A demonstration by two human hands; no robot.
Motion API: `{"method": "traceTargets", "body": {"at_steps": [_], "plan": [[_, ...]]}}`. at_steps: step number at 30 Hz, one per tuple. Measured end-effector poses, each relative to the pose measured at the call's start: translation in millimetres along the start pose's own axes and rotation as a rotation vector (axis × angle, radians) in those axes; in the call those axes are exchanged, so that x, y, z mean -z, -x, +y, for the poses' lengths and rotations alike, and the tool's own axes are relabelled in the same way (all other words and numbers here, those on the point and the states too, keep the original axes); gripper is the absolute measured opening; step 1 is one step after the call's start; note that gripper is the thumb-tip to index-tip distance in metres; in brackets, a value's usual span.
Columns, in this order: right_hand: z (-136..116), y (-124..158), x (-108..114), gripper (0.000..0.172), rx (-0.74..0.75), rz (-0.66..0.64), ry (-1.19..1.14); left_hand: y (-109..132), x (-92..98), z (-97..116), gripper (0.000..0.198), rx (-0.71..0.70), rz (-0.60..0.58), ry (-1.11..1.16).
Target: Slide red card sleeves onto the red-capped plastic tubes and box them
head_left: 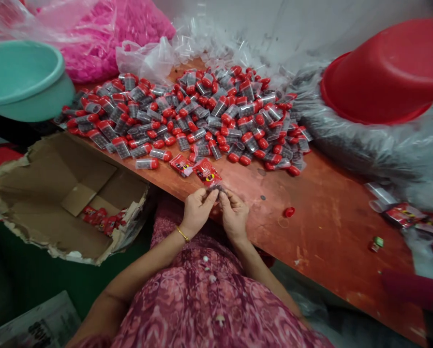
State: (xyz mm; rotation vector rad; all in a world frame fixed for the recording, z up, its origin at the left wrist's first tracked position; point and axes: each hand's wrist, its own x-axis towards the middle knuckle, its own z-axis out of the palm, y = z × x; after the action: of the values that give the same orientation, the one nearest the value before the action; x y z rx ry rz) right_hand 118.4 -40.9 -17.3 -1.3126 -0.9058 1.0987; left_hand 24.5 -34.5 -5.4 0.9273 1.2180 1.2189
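Observation:
My left hand (199,209), with a yellow bangle at the wrist, and my right hand (234,212) meet at the table's near edge. Fingertips of both are pinched together around a small dark piece (219,189), mostly hidden by the thumbs. Just beyond the fingertips is a red printed packet (206,171); whether it is joined to the dark piece I cannot tell. A second red packet (181,165) lies to its left. Behind them spreads a heap of clear tubes with red caps (201,116), many with dark contents.
A torn cardboard box (49,193) with several red packets inside stands left, below a teal tub (23,82). A pink-filled bag (93,38) lies behind. On the right, a red tub (386,72) rests on plastic bags. A red cap (289,211) lies on the table (325,232).

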Motion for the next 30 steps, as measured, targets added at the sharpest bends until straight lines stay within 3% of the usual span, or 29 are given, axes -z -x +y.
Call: {"method": "traceTargets", "body": {"at_steps": [6,10,16,23,30], "plan": [[-2,2,1,0.026,0.019,-0.092,0.016,-19,7.3,6,0.031,0.013,0.026,0.259],[-5,3,0,0.026,0.006,-0.122,-0.006,-24,6.9,8,0.025,0.040,-0.001,0.166],[-1,1,-5,0.032,-0.037,-0.122,-0.042,-8,2.6,0,0.024,0.074,-0.033,0.106],[-3,-5,2,0.033,-0.042,-0.401,0.004,-15,7.8,7,0.043,0.168,0.042,0.363],[0,-12,4,0.025,-0.030,-0.313,0.009,-9,3.9,3,0.048,0.248,-0.024,0.476]]}}
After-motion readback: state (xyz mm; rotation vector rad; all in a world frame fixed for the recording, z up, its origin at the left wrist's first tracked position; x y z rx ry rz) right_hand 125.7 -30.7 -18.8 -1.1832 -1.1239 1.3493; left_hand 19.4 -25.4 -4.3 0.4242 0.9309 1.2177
